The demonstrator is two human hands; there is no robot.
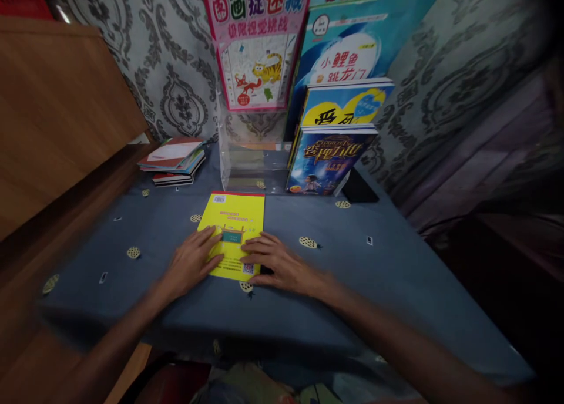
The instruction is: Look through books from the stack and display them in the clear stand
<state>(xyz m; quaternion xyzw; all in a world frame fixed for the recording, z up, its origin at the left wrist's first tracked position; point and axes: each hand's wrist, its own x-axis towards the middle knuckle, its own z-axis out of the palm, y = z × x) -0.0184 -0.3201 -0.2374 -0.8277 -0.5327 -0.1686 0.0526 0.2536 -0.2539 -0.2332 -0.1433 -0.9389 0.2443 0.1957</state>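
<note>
A yellow book (238,208) with a red top edge, a barcode and a QR code lies flat and closed near the table's front. My left hand (192,258) rests on its left side, with the fingers stretched out over the cover. On the opposite side, my right hand (278,264) lies over the right edge, fingers extended and slightly apart. Both hands touch the book without gripping it. Something small and dark shows under the right palm; I cannot make it out.
Behind the book stands a clear display rack (253,182). It holds a pink picture book (259,46), a teal book (352,46) and a dark blue book (328,163). A book stack (171,160) sits left on the blue tablecloth (343,263). A flat black object (361,188) lies right.
</note>
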